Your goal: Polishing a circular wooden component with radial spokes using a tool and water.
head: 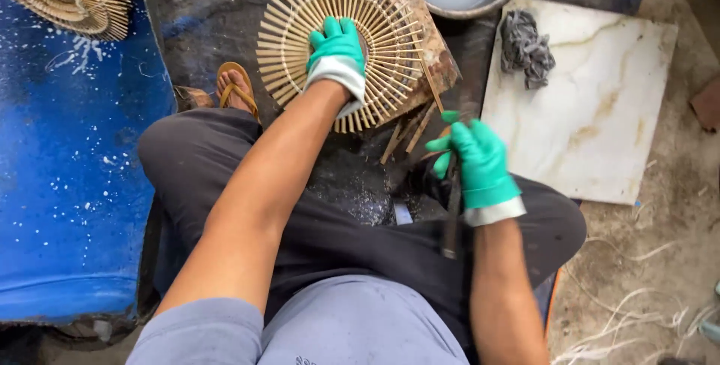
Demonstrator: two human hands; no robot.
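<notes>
Right hand [480, 161] fingers grip a knife [452, 207]; left hand [337, 54] presses bamboo disc [300, 28].

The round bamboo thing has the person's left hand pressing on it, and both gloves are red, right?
Not quite. In the head view the left hand does press on the round bamboo frame, but the gloves are green with white cuffs, not red. The right hand wears one too and grips a dark tool.
</notes>
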